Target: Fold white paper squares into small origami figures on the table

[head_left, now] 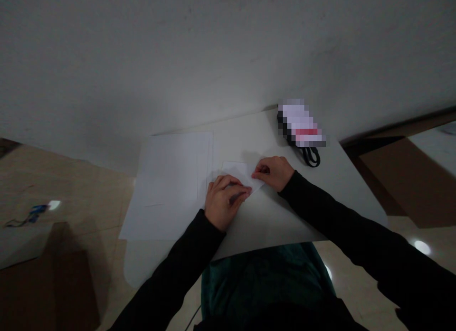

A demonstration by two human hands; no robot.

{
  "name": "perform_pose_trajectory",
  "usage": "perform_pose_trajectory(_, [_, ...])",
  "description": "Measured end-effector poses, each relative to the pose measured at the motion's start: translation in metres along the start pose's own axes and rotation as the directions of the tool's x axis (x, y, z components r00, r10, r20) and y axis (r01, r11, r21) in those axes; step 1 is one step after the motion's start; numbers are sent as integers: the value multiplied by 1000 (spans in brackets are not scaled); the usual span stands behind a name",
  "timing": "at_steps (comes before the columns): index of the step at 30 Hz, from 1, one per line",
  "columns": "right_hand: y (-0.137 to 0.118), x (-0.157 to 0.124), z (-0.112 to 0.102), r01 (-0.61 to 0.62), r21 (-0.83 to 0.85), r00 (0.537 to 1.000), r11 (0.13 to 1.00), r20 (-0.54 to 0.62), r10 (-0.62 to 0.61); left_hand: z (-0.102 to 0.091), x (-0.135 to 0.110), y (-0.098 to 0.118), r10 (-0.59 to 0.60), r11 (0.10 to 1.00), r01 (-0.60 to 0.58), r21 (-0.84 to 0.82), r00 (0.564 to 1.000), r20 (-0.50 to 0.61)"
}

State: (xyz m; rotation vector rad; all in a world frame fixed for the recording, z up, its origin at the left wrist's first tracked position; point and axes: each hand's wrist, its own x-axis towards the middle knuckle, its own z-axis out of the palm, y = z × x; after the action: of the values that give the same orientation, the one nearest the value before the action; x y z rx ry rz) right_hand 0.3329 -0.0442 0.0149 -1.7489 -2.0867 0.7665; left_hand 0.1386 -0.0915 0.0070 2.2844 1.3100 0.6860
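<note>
Fingers [245,190] of the left hand [221,203] together on the small white paper [233,167], near edge; those of the right hand [278,172] pinch its right side. Paper lies on the table [245,134], right of larger white sheets [171,179]. Step, judged: folding. Next move likely calls for steady edges and a pressed crease.

Can't read a single word, number or logo here. Got closest with the strapped item [301,119] by the far edge of the counter [278,222], toward its far right corner: pixelated on top, with a red band [307,131] at the near end, so can't pull any letters out of it. Can't make out print on the white sheets [171,179] along the left edge either, or on the small white paper [234,167] near the middle.
</note>
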Motion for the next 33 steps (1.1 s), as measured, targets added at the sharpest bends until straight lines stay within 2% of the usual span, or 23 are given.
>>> perform_pose_trajectory(12, [2,1,2,6,9,1000,1000,-13,-5,1,-1,-2,54,998,-52,36,998,-40])
perform_pose_trajectory(21, [0,-1,0,-11,19,1000,1000,-11,12,4,-3,-1,198,976,-198,89,980,9])
perform_pose_trajectory(25, [0,-1,0,-10,8,1000,1000,-14,11,3,-3,1,202,971,-205,124,979,35])
perform_pose_trajectory(33, [-1,-1,0,-16,37,1000,999,-8,16,5,-4,-1,207,968,-206,141,978,5])
